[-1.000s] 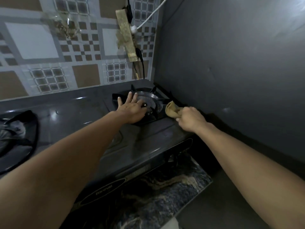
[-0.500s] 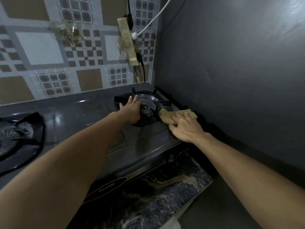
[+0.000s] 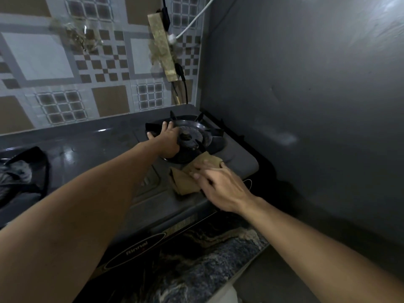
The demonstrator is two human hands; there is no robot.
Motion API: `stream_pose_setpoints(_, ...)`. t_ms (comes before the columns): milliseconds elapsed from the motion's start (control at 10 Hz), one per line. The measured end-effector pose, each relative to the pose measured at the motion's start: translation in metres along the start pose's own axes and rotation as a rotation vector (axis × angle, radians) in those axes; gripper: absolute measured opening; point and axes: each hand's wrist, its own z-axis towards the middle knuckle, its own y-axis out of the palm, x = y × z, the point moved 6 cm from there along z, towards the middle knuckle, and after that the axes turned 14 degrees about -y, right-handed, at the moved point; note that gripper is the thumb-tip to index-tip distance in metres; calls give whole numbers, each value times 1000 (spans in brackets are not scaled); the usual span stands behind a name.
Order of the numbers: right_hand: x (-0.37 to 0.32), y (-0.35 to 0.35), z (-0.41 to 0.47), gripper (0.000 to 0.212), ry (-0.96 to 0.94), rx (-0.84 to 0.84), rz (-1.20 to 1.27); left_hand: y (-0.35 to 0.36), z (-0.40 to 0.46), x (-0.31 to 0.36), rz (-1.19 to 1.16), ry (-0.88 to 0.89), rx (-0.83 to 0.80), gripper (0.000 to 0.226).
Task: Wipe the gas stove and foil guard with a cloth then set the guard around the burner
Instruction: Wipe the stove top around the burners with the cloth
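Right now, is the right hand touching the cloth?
Touching. The head view shows the right hand lying flat on the cloth, fingers pressing it onto the stove top.
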Motion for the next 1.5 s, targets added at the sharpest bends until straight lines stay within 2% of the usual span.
stream_pose_setpoints(100, 42, -19, 0, 21, 121, 97, -126, 0, -1, 0, 122, -37, 39, 69)
stream_pose_setpoints(200, 92, -45, -3, 31, 232, 86, -203, -1, -1, 1, 163, -49, 43, 71)
stream_pose_setpoints(300, 112, -58, -2, 34, 290, 45, -77, -1, -3, 1, 164, -45, 36, 73)
stream_pose_setpoints(400, 101, -52, -4, 29, 205, 82, -4, 0, -3, 0, 151, -44, 43, 74)
stream_pose_setpoints(600, 51, -13, -17, 38, -8, 108, 226, 2, -3, 0, 120, -32, 36, 74)
stream_pose_setpoints(700, 67, -29, -12, 33, 5, 227, 186, 1, -5, 0, 132, -47, 36, 74)
stream_pose_setpoints(800, 91, -49, -6, 32, 74, 203, 65, 1, -5, 0, 129, -43, 25, 74)
stream_pose_setpoints(900, 105, -51, -2, 36, 150, 67, -162, 1, -5, 1, 122, -38, 23, 74)
stream_pose_setpoints(1000, 110, -52, -2, 47, 190, -26, -173, 1, -5, 1, 124, -32, 22, 74)
stream_pose_setpoints(1100, 111, -50, -1, 50, 246, -44, 38, 1, -4, 1, 127, -32, 18, 74)
stream_pose_setpoints(1200, 106, -34, -3, 50, 151, -145, -176, 1, -3, 0, 131, -33, 16, 72)
stream_pose_setpoints(1300, 120, -33, -8, 47, 100, -55, -243, 1, -2, 0, 128, -27, 14, 72)
stream_pose_setpoints(1400, 127, -37, -6, 52, 135, 42, -222, 1, -2, 1, 123, -30, 17, 72)
stream_pose_setpoints(1500, 108, -29, -10, 61, 84, 106, -309, 2, -2, 1, 121, -33, 22, 72)
